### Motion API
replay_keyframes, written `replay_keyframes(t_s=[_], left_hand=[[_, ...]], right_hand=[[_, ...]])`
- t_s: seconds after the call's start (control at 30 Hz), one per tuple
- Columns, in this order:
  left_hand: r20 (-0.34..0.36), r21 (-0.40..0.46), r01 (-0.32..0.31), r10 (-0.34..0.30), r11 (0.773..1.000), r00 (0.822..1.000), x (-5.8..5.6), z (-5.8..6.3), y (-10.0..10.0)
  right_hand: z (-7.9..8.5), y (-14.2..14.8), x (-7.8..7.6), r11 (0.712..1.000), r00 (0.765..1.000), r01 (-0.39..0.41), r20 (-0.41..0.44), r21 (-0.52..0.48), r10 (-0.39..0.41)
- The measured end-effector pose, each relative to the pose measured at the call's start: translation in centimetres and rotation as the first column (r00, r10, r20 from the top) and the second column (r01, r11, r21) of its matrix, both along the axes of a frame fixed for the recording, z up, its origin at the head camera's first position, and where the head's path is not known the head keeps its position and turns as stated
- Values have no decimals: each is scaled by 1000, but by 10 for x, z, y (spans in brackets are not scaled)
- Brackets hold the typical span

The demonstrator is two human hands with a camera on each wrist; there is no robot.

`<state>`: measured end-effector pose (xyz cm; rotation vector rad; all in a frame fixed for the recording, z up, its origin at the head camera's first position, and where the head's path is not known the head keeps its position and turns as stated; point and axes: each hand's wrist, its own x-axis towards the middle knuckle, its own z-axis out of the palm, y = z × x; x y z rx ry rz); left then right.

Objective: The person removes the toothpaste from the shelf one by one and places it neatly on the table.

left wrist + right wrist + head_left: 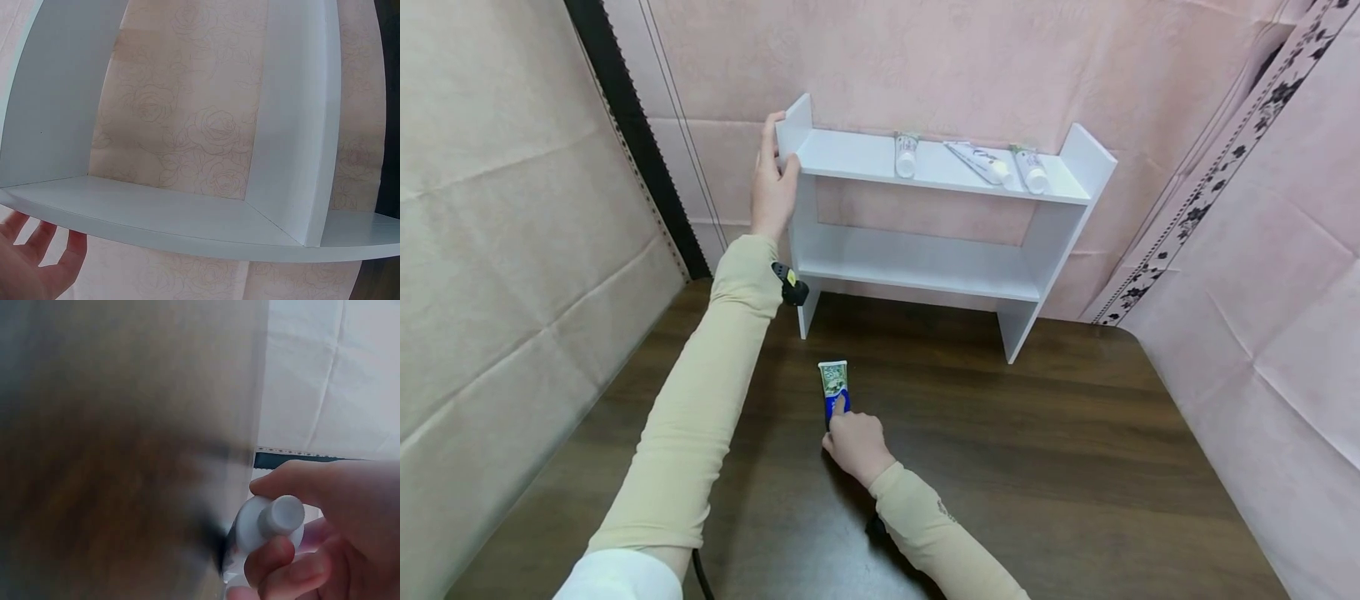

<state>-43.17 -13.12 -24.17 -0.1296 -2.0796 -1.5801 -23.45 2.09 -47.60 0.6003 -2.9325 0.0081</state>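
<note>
My left hand [775,179] grips the upper left side panel of a white two-tier shelf [917,271], its thumb at the panel's front edge. In the left wrist view, the fingertips [76,242] reach the outer face of that panel [156,219]. Lower down, over the brown table, my right hand [856,442] holds a blue and green toothpaste tube [834,379], its flat end pointing toward the shelf. The tube's round white cap [286,514] shows between thumb and fingers in the right wrist view. Much of the tube's body is hidden by the hand there.
On the shelf's upper board lie several white tubes: one left of centre [906,155], others toward the right [1032,171]. The shelf stands at the back of the brown table [1075,467]. Pink patterned cloth [940,67] hangs behind, with pale cloth walls on both sides.
</note>
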Motion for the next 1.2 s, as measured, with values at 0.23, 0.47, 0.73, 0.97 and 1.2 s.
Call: replay_keyframes(t_s=[0.23, 0.47, 0.73, 0.97, 1.2], left_hand=[[-20, -14, -5, 5, 1000, 1000, 1, 1, 3], [-29, -29, -11, 10, 1000, 1000, 2, 1, 5], [-22, -12, -8, 7, 1000, 1000, 1, 1, 3], [4, -6, -5, 5, 1000, 1000, 1, 1, 2], [-7, 2, 5, -5, 1000, 1000, 1, 1, 2]], right_hand=[[-3, -4, 4, 999, 1000, 15, -17, 52, -14], [-3, -3, 3, 1000, 999, 6, 43, 25, -7], [-3, 0, 3, 999, 998, 2, 69, -33, 0], [-6, 3, 0, 1000, 999, -22, 35, -22, 23], [-7, 6, -2, 999, 999, -44, 25, -22, 44]])
